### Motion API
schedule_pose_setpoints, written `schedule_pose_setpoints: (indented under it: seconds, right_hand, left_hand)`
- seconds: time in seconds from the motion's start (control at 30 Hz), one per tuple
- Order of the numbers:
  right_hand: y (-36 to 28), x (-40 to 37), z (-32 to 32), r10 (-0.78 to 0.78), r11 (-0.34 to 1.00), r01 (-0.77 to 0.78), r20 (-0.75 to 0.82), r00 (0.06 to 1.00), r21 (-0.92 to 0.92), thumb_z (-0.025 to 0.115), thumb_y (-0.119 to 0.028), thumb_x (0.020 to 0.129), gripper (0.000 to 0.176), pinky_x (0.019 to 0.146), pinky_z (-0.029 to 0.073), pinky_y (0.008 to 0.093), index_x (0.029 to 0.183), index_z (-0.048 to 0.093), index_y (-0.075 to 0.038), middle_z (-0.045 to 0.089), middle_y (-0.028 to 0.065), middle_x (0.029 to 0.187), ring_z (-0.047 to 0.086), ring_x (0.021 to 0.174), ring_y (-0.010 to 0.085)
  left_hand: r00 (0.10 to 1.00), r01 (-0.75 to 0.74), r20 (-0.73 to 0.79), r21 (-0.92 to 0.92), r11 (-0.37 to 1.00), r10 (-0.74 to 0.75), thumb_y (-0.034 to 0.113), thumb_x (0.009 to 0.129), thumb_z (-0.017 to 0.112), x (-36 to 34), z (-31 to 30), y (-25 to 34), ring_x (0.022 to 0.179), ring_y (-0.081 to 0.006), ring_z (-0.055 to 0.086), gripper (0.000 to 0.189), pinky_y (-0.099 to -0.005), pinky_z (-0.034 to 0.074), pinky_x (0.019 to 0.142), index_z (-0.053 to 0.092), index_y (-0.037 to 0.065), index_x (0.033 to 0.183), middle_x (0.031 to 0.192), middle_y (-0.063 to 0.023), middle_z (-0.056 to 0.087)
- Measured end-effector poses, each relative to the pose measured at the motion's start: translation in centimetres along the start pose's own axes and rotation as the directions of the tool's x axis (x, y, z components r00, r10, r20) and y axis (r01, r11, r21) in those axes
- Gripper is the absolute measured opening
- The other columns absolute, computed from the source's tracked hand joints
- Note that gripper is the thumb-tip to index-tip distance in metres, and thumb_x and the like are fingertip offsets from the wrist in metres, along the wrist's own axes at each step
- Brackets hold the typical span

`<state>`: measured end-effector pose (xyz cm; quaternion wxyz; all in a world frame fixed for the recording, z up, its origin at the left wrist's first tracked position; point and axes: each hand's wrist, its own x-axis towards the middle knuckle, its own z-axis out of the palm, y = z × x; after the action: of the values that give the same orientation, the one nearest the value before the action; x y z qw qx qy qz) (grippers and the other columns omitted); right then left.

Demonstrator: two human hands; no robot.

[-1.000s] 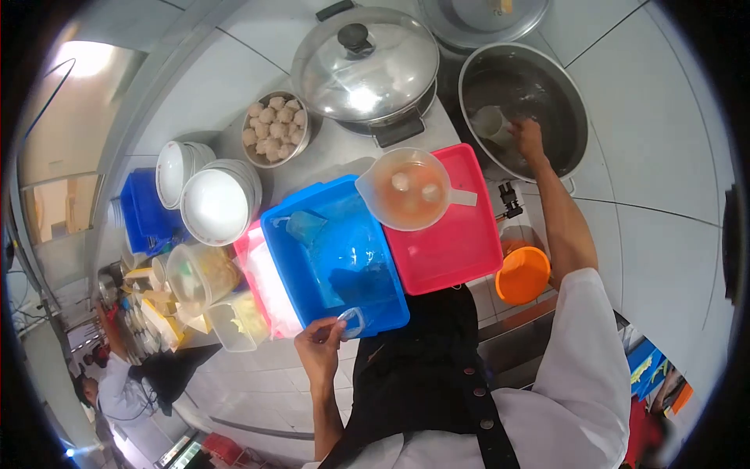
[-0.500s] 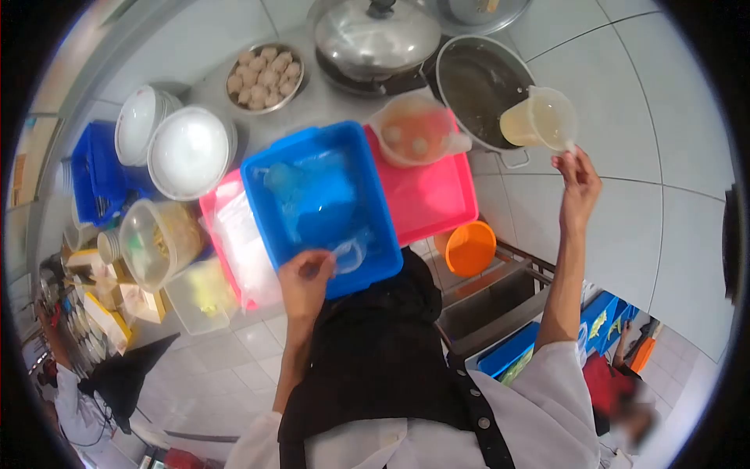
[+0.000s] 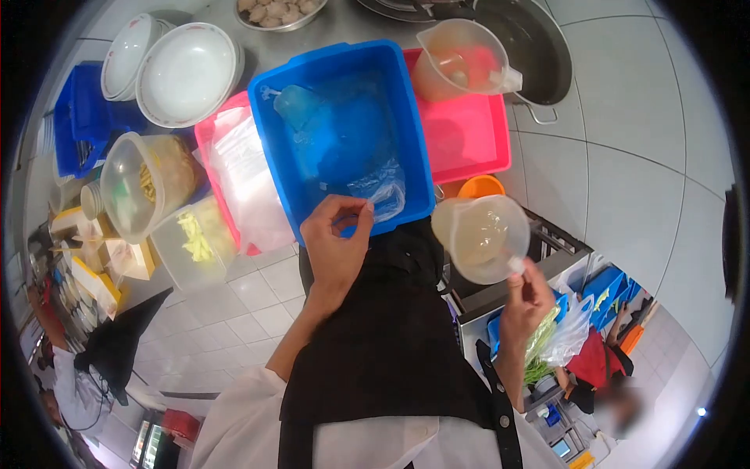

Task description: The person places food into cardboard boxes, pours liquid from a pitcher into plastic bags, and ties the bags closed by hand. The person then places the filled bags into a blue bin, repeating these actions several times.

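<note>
Jug (image 3: 482,237) now off pot (image 3: 543,59), beside tub rim (image 3: 419,160)

We see a grey steel counter (image 3: 332,30) crowded edge to edge. On it sit a blue tub (image 3: 351,125), a pink tray (image 3: 469,141) touching its right side, stacked white bowls (image 3: 186,74), a metal bowl of meatballs (image 3: 277,12), a blue crate (image 3: 78,117), a clear jar (image 3: 144,184) and a dark pan (image 3: 539,47).

One camera, worn on the head, looks forward and steeply down through a fisheye lens. It sits close above the left hand (image 3: 336,244) and right hand (image 3: 526,297); the counter (image 3: 355,30) with the blue tub (image 3: 348,117) lies far, the tiled floor (image 3: 250,306) near left.
</note>
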<state>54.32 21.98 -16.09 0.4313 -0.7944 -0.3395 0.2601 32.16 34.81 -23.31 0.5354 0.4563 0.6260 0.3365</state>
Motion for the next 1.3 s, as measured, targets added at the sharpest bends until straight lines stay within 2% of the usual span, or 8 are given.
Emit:
schedule_pose_setpoints:
  seconds: [0.03,0.13,0.27,0.33,0.47,0.63,0.97,1.3]
  right_hand:
    - [-0.7,-0.5,0.5,-0.026,0.999,0.024,0.042,0.999,0.044,0.070,0.003,0.083,0.020,0.079,0.050,0.0273,0.103,0.068,0.004,0.069,0.0107,0.098,0.063,0.087,0.0149]
    - [-1.6,-1.6,1.6,-0.089,0.989,0.102,0.122,0.989,-0.105,0.069,0.007,0.080,0.023,0.072,0.049,0.0256,0.103,0.066,0.005,0.069,0.0129,0.090,0.063,0.080,0.0144]
    - [-1.5,-2.7,2.8,-0.022,0.987,0.048,0.166,0.986,-0.156,0.068,0.008,0.080,0.023,0.067,0.048,0.0254,0.102,0.067,0.003,0.068,0.0125,0.087,0.062,0.074,0.0148]
    - [-1.1,-2.9,3.4,-0.074,0.975,0.107,0.171,0.983,-0.196,0.068,0.008,0.079,0.023,0.064,0.047,0.0264,0.102,0.068,0.001,0.068,0.0117,0.086,0.060,0.071,0.0154]
    - [-0.8,-2.7,3.5,-0.161,0.925,0.226,0.226,0.961,-0.306,0.070,0.006,0.078,0.024,0.061,0.048,0.0295,0.102,0.068,0.001,0.067,0.0134,0.086,0.061,0.069,0.0216]
    - [-0.6,-2.3,3.6,-0.251,0.890,0.330,0.264,0.931,-0.315,0.072,0.005,0.077,0.024,0.060,0.049,0.0319,0.101,0.067,0.002,0.068,0.0155,0.087,0.062,0.069,0.0263]
    - [-1.1,-2.0,4.2,-0.321,0.857,0.411,0.301,0.898,-0.311,0.073,0.004,0.076,0.021,0.061,0.049,0.0345,0.096,0.066,0.004,0.068,0.0164,0.088,0.062,0.069,0.0294]
    - [-1.4,-1.9,4.3,-0.325,0.828,0.442,0.347,0.880,-0.345,0.073,0.001,0.076,0.018,0.059,0.049,0.0340,0.093,0.067,0.004,0.068,0.0157,0.088,0.060,0.070,0.0273]
  left_hand:
    - [1.000,0.007,0.010,-0.001,1.000,-0.007,0.002,0.085,0.069,-0.2,0.1,0.1,0.079,-0.0153,0.066,0.007,-0.0274,0.056,0.073,0.065,-0.004,0.088,0.086,-0.0107,0.066]
    - [0.999,-0.048,0.008,-0.010,0.999,0.048,0.000,0.085,0.068,-0.8,0.3,0.3,0.081,-0.0151,0.066,0.005,-0.0274,0.057,0.073,0.066,-0.003,0.088,0.086,-0.0096,0.066]
    - [0.994,-0.105,0.011,0.003,0.994,0.105,-0.001,0.084,0.068,-1.5,0.3,0.1,0.081,-0.0145,0.065,0.005,-0.0264,0.057,0.072,0.066,-0.003,0.088,0.087,-0.0089,0.065]
    - [0.993,-0.115,0.010,-0.004,0.993,0.115,-0.002,0.084,0.068,-1.6,0.3,0.1,0.081,-0.0143,0.065,0.005,-0.0260,0.057,0.072,0.066,-0.003,0.088,0.087,-0.0088,0.065]
    - [0.989,-0.144,0.015,-0.020,0.989,0.144,-0.004,0.083,0.068,-1.7,0.3,0.2,0.080,-0.0134,0.064,0.004,-0.0253,0.057,0.071,0.067,-0.003,0.087,0.087,-0.0091,0.065]
    - [0.987,-0.160,0.023,-0.016,0.987,0.161,-0.004,0.083,0.069,-1.9,0.3,-0.1,0.080,-0.0127,0.064,0.005,-0.0249,0.056,0.071,0.067,-0.004,0.088,0.087,-0.0090,0.065]
    - [0.995,-0.079,0.061,-0.024,0.997,0.080,-0.001,0.085,0.068,-1.9,0.3,-0.6,0.080,-0.0122,0.064,0.006,-0.0246,0.056,0.072,0.068,-0.003,0.090,0.088,-0.0081,0.065]
    - [0.994,0.013,0.108,-0.018,1.000,-0.012,0.002,0.086,0.069,-1.9,0.2,-1.3,0.079,-0.0128,0.064,0.009,-0.0253,0.054,0.073,0.069,-0.003,0.094,0.088,-0.0080,0.065]
